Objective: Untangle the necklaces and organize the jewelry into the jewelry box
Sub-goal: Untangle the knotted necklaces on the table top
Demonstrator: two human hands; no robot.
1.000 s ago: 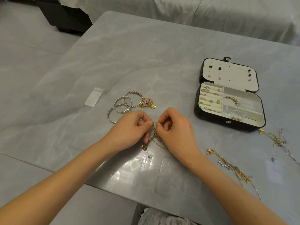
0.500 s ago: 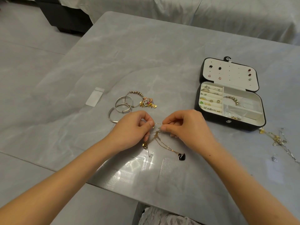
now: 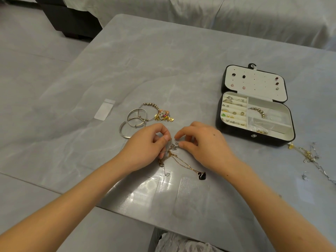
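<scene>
**Inspector A:** Step in hand?

**Inspector B:** Untangling. Left hand [image 3: 145,142] and right hand [image 3: 203,144] each pinch the knotted necklaces [image 3: 174,146] on the table [image 3: 163,70], near the open jewelry box [image 3: 236,134].

**Inspector A:** Next?

**Inspector B:** Likely teasing the swan-pendant chain [image 3: 189,167] free. Gentle, fine pulls required.

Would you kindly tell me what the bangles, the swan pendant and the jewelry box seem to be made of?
The bangles look like polished silver-toned metal: pale grey with bright glints. The swan pendant seems glossy black glass or enamel; which, I cannot tell. The jewelry box appears black faux leather outside, with matte cream lining, perhaps velvet.
</scene>
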